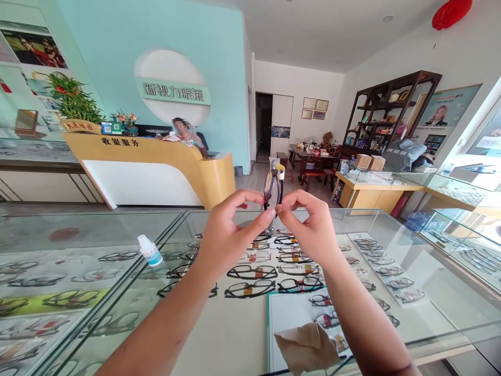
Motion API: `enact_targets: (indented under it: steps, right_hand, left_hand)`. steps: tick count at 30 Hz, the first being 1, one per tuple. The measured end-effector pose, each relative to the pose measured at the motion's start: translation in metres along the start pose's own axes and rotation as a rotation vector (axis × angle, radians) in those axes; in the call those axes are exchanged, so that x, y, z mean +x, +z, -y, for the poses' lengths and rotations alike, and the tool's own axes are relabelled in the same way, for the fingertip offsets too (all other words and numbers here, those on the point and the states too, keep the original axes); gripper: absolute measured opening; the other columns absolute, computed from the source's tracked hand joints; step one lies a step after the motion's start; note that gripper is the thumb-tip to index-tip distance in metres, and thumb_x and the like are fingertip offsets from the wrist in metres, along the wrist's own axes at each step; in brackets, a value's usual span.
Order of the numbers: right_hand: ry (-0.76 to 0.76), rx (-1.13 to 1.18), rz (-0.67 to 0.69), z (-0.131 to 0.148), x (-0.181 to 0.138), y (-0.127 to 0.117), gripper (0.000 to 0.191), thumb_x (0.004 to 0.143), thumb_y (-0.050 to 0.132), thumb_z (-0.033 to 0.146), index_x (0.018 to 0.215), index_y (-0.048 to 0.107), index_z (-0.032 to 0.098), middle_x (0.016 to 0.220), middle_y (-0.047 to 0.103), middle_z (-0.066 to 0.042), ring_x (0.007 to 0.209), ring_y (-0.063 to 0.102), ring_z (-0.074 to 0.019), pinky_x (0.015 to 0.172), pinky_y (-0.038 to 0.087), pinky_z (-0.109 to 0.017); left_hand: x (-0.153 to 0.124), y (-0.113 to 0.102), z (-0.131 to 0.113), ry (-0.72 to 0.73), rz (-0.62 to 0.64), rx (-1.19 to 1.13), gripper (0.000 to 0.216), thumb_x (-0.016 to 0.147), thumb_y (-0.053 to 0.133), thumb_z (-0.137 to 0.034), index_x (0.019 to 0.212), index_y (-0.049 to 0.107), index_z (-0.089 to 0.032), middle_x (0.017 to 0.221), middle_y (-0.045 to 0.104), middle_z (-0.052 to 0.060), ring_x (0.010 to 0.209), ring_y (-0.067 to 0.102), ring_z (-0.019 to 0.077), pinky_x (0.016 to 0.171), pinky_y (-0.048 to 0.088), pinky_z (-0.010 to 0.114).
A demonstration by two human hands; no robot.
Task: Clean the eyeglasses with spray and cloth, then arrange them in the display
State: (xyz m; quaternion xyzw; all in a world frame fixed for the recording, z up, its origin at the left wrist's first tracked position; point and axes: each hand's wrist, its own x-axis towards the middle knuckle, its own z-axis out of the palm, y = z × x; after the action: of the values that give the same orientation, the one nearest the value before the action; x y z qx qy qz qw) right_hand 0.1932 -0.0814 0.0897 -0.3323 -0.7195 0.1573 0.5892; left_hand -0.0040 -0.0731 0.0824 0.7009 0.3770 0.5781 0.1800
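A pair of dark-framed eyeglasses (273, 188) is held up on edge above the glass display case (219, 339), a yellow-and-white tag or label near its top. My left hand (235, 222) pinches the frame from the left between thumb and fingers. From the right, my right hand (307, 219) pinches the same frame near its lower part. Beneath my forearms a brown cleaning cloth (307, 347) lies on the glass. A small white bottle with a blue label (150, 251) stands on the glass to the left of my left hand.
Rows of eyeglasses (250, 289) show inside the case. Behind it is a wooden reception counter (217, 180) with a person (188, 133) seated at it. Further display cases (465, 196) stand on the right. A dark shelf unit (387, 109) and wooden table (309, 154) are at the back.
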Motion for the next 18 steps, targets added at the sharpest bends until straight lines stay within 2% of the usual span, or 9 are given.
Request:
enact_targets:
  steps: [4,9,15,18]
  right_hand:
    - [-0.020,-0.003,0.022,-0.001,0.000,0.001,0.013,0.100,0.072,0.028,0.088,0.068,0.024,0.083,0.072,0.001,0.081,0.064,-0.0168,0.082,0.052,-0.033]
    - [-0.044,-0.028,0.032,-0.001,0.000,-0.001,0.014,0.101,0.071,0.028,0.088,0.066,0.025,0.085,0.071,0.001,0.083,0.064,-0.0175,0.082,0.053,-0.034]
    - [-0.013,-0.065,-0.047,-0.006,0.003,-0.015,0.012,0.105,0.066,0.031,0.094,0.066,0.026,0.089,0.073,0.000,0.085,0.067,-0.0181,0.084,0.053,-0.036]
    - [-0.055,-0.124,-0.114,-0.011,0.006,-0.029,0.011,0.107,0.065,0.034,0.100,0.068,0.026,0.091,0.075,-0.001,0.089,0.068,-0.0194,0.087,0.053,-0.037]
  left_hand:
    - [0.007,0.000,0.010,-0.070,0.058,-0.092,0.036,0.096,0.081,-0.060,0.103,0.078,-0.025,0.115,0.082,0.007,0.109,0.073,0.0261,0.094,0.057,0.039]
    - [0.011,0.002,0.016,-0.082,0.096,-0.180,0.038,0.097,0.080,-0.063,0.103,0.077,-0.025,0.108,0.083,0.006,0.106,0.075,0.0250,0.100,0.058,0.040]
    - [0.018,-0.003,0.022,-0.072,0.083,-0.167,0.044,0.095,0.080,-0.068,0.101,0.075,-0.025,0.106,0.082,0.008,0.103,0.076,0.0247,0.092,0.060,0.037]
    - [0.022,-0.011,0.028,-0.068,0.122,-0.121,0.046,0.094,0.080,-0.070,0.100,0.076,-0.025,0.100,0.081,0.008,0.097,0.076,0.0243,0.086,0.060,0.037]
